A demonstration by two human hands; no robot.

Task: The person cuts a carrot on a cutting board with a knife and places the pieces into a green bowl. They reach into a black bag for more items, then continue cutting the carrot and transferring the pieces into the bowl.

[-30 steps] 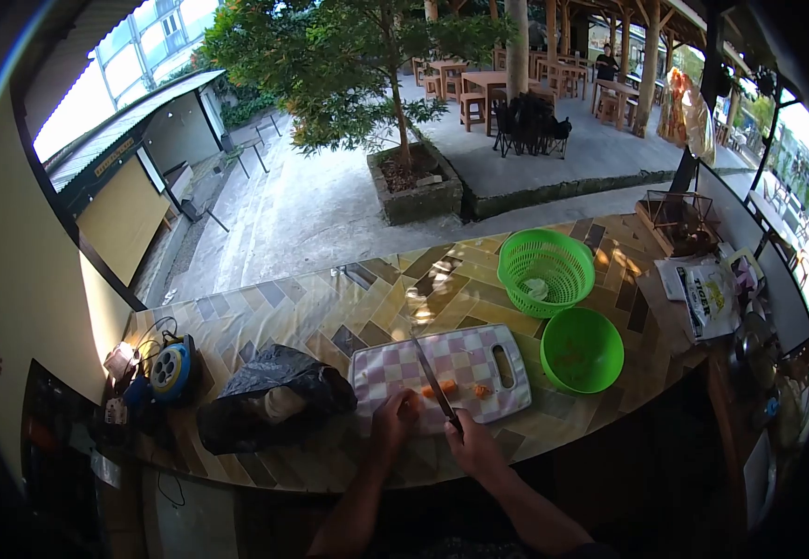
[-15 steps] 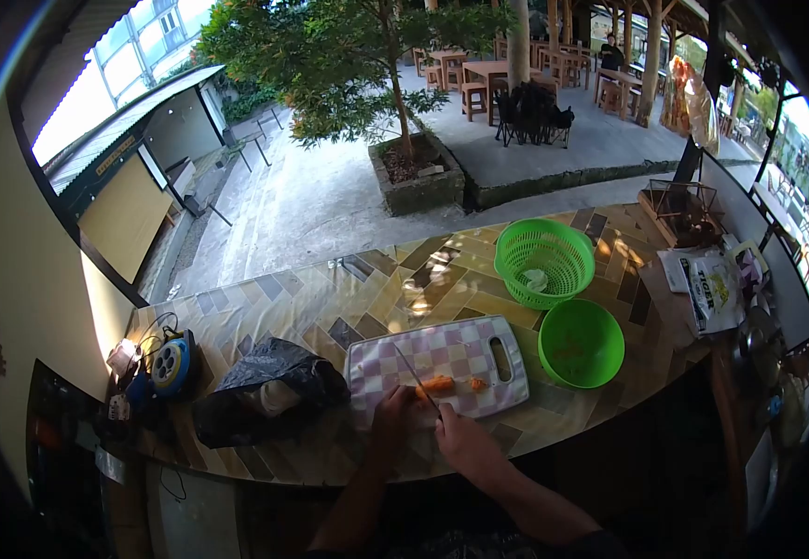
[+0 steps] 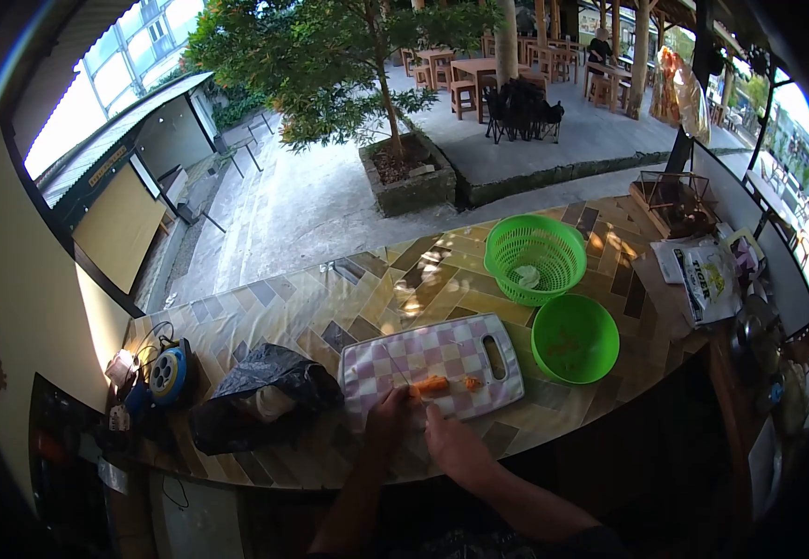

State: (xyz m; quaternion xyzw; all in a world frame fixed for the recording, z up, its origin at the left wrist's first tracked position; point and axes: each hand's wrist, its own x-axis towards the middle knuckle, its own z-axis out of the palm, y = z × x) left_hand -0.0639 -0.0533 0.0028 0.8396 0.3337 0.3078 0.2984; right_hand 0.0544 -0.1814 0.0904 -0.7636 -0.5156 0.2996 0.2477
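On the pink-and-white checked cutting board [image 3: 456, 342] lies an orange carrot [image 3: 433, 384], with small orange bits [image 3: 471, 383] to its right. My left hand [image 3: 388, 416] is closed on the carrot's left end, which its fingers hide. My right hand [image 3: 453, 445] grips a knife [image 3: 398, 362] by its handle. The thin blade slants up and left over the board, crossing the carrot close to my left fingertips. Right of the board stands a green bowl [image 3: 600, 337] with orange pieces at its bottom.
Behind the bowl is a green colander [image 3: 507, 265] with something whitish inside. A black plastic bag [image 3: 279, 365] lies left of the board, and a blue cord reel [image 3: 169, 371] sits farther left. Packets [image 3: 708, 281] and a wire-framed tray [image 3: 673, 205] occupy the counter's right end.
My right hand and the knife have shifted slightly left along the carrot, toward my left hand. The whole view has moved a little. My left hand keeps its place on the carrot.
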